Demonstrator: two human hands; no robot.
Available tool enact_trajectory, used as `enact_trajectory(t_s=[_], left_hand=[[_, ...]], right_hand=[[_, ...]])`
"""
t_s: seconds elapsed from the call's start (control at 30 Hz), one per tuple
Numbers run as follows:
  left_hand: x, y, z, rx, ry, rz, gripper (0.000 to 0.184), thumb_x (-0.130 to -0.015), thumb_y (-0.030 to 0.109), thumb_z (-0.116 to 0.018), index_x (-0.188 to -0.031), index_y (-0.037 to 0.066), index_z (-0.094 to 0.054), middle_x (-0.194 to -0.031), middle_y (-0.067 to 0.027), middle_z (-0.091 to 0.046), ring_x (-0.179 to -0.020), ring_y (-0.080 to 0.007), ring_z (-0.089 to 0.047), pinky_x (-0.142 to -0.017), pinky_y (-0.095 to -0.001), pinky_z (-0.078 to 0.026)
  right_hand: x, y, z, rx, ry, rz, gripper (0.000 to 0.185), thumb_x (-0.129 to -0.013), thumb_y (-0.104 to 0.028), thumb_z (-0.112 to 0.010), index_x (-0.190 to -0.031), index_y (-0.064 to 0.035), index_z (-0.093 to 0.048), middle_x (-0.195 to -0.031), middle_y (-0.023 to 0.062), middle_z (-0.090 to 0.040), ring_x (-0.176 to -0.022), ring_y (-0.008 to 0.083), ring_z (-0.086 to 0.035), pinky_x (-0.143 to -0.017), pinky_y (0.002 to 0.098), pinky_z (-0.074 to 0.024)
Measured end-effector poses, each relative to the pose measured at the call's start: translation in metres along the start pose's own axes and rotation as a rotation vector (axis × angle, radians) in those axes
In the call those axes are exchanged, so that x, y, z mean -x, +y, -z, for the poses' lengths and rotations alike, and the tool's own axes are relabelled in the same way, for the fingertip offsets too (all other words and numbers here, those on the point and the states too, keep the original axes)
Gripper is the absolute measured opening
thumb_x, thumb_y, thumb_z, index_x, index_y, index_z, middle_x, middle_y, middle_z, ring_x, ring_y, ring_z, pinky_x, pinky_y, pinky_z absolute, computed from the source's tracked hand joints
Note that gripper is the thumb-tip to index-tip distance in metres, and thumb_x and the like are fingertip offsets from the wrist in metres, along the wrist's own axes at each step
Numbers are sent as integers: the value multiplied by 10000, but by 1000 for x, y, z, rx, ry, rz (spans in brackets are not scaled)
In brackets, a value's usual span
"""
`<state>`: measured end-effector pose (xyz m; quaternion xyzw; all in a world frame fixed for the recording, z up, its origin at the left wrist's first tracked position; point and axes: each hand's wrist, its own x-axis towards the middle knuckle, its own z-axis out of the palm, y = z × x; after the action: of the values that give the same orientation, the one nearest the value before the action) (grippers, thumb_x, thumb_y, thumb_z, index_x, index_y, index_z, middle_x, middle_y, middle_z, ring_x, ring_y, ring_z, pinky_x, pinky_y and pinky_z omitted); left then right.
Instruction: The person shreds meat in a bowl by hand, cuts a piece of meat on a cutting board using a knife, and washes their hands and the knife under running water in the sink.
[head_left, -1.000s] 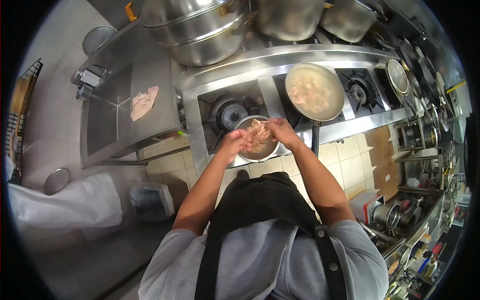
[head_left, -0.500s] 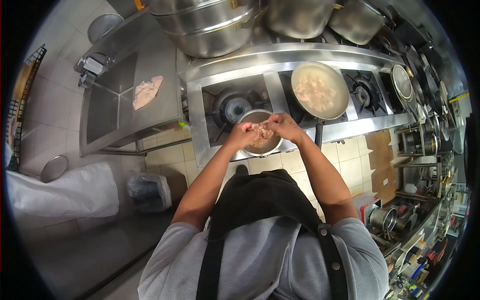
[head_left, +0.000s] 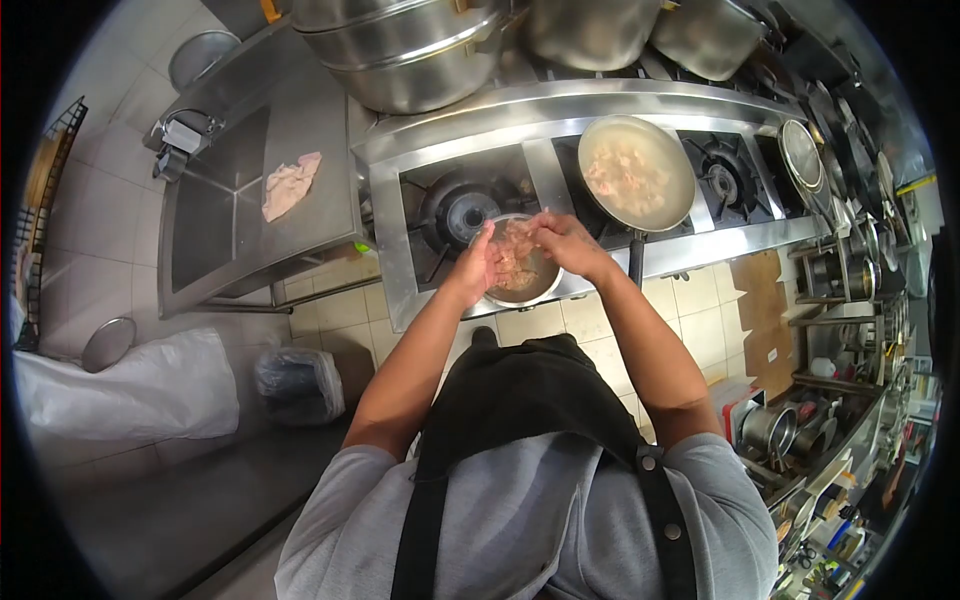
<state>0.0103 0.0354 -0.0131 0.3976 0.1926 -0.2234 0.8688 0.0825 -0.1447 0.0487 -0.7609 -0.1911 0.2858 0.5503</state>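
Over a steel bowl (head_left: 546,283) at the stove's front edge, both my hands are at a pale pink, stringy piece of raw meat (head_left: 515,245). My right hand (head_left: 566,247) pinches the meat's right side between thumb and fingers. On the other side, my left hand (head_left: 480,270) has its fingers spread, palm toward the meat; whether the meat rests on it I cannot tell. More meat shows inside the bowl, partly covered by my hands. To the right, a frying pan (head_left: 670,160) with pieces of meat sits on a burner, handle toward me.
Behind the bowl is a gas burner (head_left: 465,212); another burner (head_left: 725,178) lies right of the pan. Large steel pots (head_left: 410,80) line the back. A pink cloth (head_left: 291,187) lies on the steel counter (head_left: 325,235) at left. Shelves of cookware (head_left: 845,320) stand at right.
My left hand has loosened from a pinch to spread fingers. My right hand has shifted slightly and still pinches the meat. The pan has stayed on its burner.
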Motion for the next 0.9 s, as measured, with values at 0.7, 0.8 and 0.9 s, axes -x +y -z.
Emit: enact_trajectory(t_s=[0.7, 0.8, 0.9], left_hand=[[9, 3, 30, 47, -104, -83, 461, -808, 68, -459, -1261, -15, -446, -1152, -150, -558, -1013, -266, -582, -838, -363, -499], [10, 6, 34, -140, 69, -41, 506, -803, 72, -414, -1300, -16, -378, -1225, -207, -512, -1097, -344, -540, -850, -465, -492], [14, 7, 36, -184, 118, -39, 497, -800, 90, -413, -1285, -13, -382, -1220, -224, -507, -1062, -352, -562, -790, -446, -518]], right_hand=[[-16, 49, -34, 554, 25, 316, 135, -759, -93, -628, -849, 6, -613, -826, 168, -615, -789, 359, -600, -706, 428, -478], [-31, 72, -32, 618, 142, 166, 146, -798, -116, -598, -863, 13, -617, -792, 185, -622, -728, 364, -619, -669, 438, -485], [-51, 84, -44, 732, -18, -110, 215, -795, -164, -600, -931, 2, -616, -944, 184, -621, -888, 343, -616, -755, 410, -496]])
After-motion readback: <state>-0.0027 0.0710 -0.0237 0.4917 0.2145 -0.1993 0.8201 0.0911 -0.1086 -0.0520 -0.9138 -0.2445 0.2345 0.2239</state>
